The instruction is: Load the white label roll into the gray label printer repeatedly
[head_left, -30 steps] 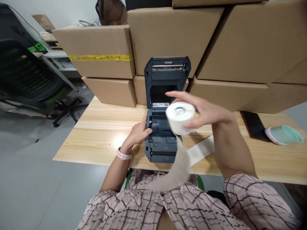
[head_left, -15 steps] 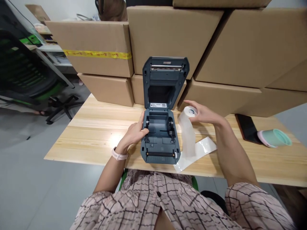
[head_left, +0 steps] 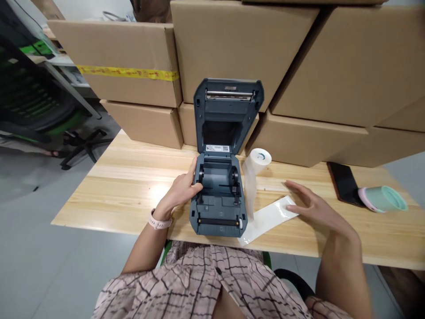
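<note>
A dark grey label printer (head_left: 219, 204) rests on the wooden table (head_left: 122, 177), its lid (head_left: 229, 113) raised and its roll bay bare inside. My left hand (head_left: 181, 189) grips the printer's left side, thumb over the rim and fingers along the outer wall. Just right of the printer stands a roll of white labels (head_left: 260, 158). From it a loose strip (head_left: 268, 220) runs toward the table's front edge and bends off to the right. My right hand (head_left: 317, 210) is open, thumb and fingers apart, with the thumb at the strip's far right end; whether it touches is unclear.
Stacked cardboard boxes (head_left: 239, 48) wall off the table's back edge. On the right lie a black phone (head_left: 345, 184) and a mint-green cup (head_left: 385, 198) on its side. An office chair (head_left: 36, 97) stands on the floor at left.
My right hand has let go of the label roll and moved right and toward me, to the strip's end. The roll now stands on the table. My left hand keeps its grip on the printer.
</note>
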The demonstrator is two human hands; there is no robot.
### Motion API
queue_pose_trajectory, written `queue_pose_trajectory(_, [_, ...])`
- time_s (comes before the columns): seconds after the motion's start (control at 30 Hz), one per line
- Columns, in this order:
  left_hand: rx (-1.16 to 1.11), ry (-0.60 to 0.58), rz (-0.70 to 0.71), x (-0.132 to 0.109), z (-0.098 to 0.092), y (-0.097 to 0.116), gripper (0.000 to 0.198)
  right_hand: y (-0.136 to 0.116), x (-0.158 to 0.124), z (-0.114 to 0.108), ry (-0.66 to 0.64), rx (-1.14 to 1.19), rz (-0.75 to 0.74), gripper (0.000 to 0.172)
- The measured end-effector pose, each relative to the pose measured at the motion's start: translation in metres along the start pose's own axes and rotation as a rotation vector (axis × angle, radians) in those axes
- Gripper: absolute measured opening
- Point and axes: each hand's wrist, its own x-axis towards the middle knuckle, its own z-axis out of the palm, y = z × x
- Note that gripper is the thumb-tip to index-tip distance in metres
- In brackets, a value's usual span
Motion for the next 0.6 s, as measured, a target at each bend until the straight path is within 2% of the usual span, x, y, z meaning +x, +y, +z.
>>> queue_pose_trajectory(0.07, [0.028, 0.008, -0.016, 0.000, 0.000, 0.002, 0.097, 0.010, -0.015, 0.011, 0.036, 0.028, 0.004, 0.086])
queue_pose_trajectory(0.13, [0.038, 0.013, -0.021, 0.000, 0.000, 0.002, 0.097, 0.009, -0.023, 0.022, 0.074, -0.021, -0.019, 0.080])
queue_pose_trajectory(0.27, [0.027, 0.017, -0.019, 0.000, 0.001, 0.002, 0.097, -0.006, -0.023, 0.032, 0.168, -0.302, -0.080, 0.061])
queue_pose_trajectory(0.4, [0.022, 0.022, -0.012, 0.000, 0.001, 0.001, 0.097, -0.021, -0.018, 0.031, 0.189, -0.508, -0.038, 0.048])
queue_pose_trajectory(0.5, [0.014, 0.020, -0.006, 0.000, 0.001, 0.001, 0.097, -0.037, -0.019, 0.023, 0.060, -0.484, -0.018, 0.038])
queue_pose_trajectory(0.6, [0.004, 0.020, 0.002, 0.000, 0.001, 0.001, 0.095, -0.058, -0.026, 0.006, -0.141, -0.185, -0.156, 0.037])
